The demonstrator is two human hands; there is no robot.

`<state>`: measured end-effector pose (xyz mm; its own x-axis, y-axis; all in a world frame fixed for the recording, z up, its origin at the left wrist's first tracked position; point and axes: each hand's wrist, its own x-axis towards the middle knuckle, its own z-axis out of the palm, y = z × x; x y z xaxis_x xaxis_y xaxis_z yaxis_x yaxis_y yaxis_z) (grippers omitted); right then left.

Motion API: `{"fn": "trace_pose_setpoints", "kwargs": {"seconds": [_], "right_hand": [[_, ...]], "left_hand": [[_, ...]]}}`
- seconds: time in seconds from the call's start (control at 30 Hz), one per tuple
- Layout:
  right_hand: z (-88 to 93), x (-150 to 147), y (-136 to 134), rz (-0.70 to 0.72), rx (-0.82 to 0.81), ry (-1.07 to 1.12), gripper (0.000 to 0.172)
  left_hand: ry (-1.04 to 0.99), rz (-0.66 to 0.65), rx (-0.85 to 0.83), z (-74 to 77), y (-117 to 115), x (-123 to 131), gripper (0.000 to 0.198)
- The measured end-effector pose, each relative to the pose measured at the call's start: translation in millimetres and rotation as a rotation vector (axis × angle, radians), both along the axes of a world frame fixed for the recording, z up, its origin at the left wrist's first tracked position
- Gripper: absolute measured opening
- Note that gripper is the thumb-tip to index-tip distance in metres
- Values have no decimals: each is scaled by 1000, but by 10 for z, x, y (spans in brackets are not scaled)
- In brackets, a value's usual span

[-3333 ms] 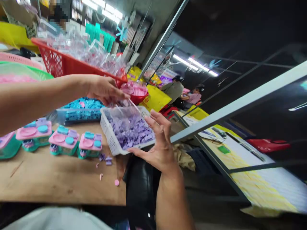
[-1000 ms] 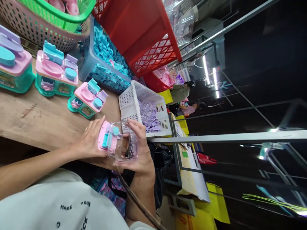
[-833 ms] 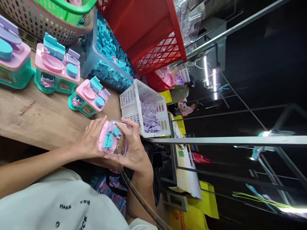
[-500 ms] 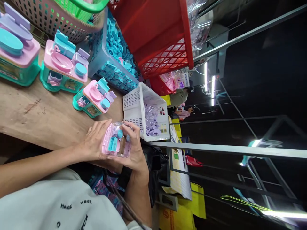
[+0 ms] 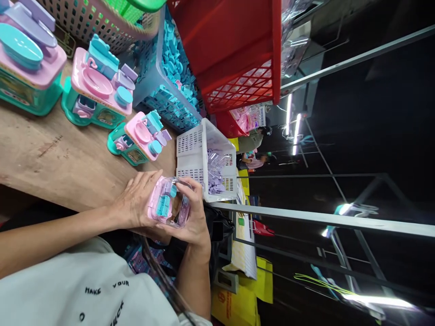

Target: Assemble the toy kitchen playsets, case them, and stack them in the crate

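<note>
A small pink toy kitchen (image 5: 154, 206) with blue and lilac fittings is held between my hands. A clear plastic cover (image 5: 185, 210) lies around or over one side of it; I cannot tell how they join. My left hand (image 5: 134, 203) is closed round the toy's pink side, fingers along its upper edge. My right hand (image 5: 196, 213) grips the clear cover's far side, its fingers bent over the top and thumb underneath. Just above, a finished-looking toy kitchen (image 5: 136, 140) stands on the wooden table (image 5: 68, 167).
Larger toy kitchens (image 5: 98, 90) stand further along the table. A translucent bin (image 5: 149, 77) of blue parts, a red crate (image 5: 234, 54) and a white basket (image 5: 190, 145) holding lilac parts line the far side. Other people (image 5: 253, 140) are in the background.
The whole view has shifted slightly. My hands keep hold of the toy kitchen and its clear cover, the toy tilted a little differently.
</note>
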<state>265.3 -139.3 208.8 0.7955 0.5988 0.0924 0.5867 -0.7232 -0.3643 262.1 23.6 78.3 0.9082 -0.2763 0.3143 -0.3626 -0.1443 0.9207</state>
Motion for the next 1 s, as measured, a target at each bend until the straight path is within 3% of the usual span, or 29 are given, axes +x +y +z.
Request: {"fn": "trace_pose_setpoints", "kwargs": {"seconds": [0.17,0.63,0.8,1.0], "right_hand": [[46,-9,-39,-5,1,60,85],[243,45,163,74,-285,53,100],[362,107,257,114,-368,100,98],[454,174,336,130,-463,158,93]], "left_hand": [[10,3,-2,19,9,-14,116],[-21,25,-61,-26,-25,-24,113],[19,-2,-46,49,15,-14,115],[23,4,-45,17,4,-20,114]]}}
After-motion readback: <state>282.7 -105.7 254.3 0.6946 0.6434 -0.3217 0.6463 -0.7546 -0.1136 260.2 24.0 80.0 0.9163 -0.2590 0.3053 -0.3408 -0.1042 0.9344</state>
